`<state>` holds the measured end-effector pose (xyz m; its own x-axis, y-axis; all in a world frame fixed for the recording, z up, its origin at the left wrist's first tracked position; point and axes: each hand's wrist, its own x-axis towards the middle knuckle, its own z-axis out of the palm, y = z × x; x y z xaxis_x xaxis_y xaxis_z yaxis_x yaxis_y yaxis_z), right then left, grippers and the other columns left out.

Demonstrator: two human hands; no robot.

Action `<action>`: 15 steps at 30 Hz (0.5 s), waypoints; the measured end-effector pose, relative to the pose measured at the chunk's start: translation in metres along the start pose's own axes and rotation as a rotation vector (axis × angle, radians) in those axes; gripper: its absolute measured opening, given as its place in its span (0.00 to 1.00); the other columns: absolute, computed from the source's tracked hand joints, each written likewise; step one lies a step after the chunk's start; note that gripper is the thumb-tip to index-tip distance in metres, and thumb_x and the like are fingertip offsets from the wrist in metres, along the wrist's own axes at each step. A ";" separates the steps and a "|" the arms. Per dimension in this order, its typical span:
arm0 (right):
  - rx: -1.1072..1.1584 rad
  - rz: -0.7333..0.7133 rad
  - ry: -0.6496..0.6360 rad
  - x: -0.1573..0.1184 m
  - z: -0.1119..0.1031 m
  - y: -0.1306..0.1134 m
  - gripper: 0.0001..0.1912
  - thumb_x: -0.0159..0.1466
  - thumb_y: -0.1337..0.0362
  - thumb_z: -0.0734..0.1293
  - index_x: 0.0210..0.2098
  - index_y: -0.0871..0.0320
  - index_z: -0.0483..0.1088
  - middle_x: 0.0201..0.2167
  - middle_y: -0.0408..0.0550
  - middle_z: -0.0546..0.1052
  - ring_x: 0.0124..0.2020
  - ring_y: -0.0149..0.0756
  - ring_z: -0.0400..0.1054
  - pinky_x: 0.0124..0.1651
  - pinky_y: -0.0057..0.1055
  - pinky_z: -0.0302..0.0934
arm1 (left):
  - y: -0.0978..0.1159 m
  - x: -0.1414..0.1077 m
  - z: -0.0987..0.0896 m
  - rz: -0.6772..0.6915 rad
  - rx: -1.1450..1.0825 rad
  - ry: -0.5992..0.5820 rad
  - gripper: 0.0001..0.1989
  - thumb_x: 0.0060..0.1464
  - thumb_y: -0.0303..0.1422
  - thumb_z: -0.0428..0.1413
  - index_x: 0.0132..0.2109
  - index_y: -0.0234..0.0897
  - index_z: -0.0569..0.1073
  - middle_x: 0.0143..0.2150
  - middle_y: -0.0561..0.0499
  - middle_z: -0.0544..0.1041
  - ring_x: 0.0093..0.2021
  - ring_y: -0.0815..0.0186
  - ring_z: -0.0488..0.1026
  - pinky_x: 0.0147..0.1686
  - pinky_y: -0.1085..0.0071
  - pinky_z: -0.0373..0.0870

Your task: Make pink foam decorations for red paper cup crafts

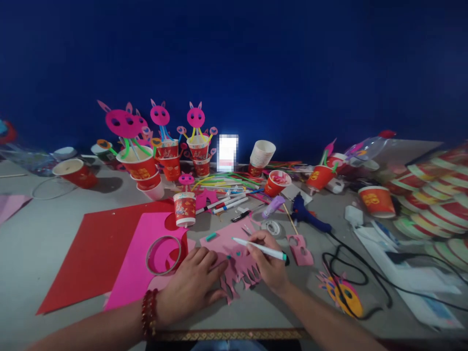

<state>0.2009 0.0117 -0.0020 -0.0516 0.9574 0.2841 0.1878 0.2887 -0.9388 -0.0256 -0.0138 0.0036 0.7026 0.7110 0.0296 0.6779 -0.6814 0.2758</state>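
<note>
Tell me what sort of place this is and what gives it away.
Probably a craft workspace, home or workshop unclear: cup figures with pink faces, a glue gun, and the right hand holding a marker over a cut pink sheet.

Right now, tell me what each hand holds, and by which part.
Right hand: the pen, by its barrel, nearer the tip. Left hand: nothing gripped; it rests on paper.

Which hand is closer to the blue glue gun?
The right hand. It holds a white marker, left of the blue glue gun and nearer the camera. The left hand is farther left, its fingers on the light pink sheet.
</note>
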 end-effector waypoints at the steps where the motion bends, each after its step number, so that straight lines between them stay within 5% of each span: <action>1: 0.002 -0.020 0.010 0.001 -0.001 -0.002 0.06 0.67 0.60 0.63 0.38 0.55 0.68 0.27 0.44 0.73 0.27 0.34 0.68 0.30 0.31 0.64 | 0.000 0.000 0.000 0.001 0.001 0.013 0.28 0.61 0.50 0.54 0.62 0.41 0.64 0.49 0.45 0.69 0.47 0.54 0.64 0.50 0.55 0.63; 8: -0.196 -0.192 0.082 0.015 -0.028 -0.021 0.09 0.69 0.61 0.63 0.45 0.52 0.73 0.39 0.49 0.78 0.41 0.42 0.74 0.44 0.36 0.68 | 0.003 0.003 -0.005 -0.013 -0.013 0.069 0.22 0.60 0.43 0.58 0.58 0.43 0.67 0.47 0.47 0.70 0.46 0.55 0.65 0.50 0.55 0.63; 15: -0.618 -0.387 -0.167 -0.004 -0.069 -0.022 0.24 0.66 0.66 0.65 0.61 0.49 0.64 0.55 0.53 0.75 0.56 0.49 0.69 0.57 0.44 0.65 | 0.006 0.006 -0.018 -0.033 -0.112 0.127 0.12 0.61 0.30 0.54 0.52 0.42 0.71 0.46 0.48 0.71 0.46 0.58 0.68 0.47 0.61 0.66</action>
<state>0.2647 0.0008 0.0311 -0.3648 0.7903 0.4924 0.6406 0.5967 -0.4832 -0.0215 -0.0107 0.0227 0.6423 0.7540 0.1375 0.6671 -0.6383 0.3841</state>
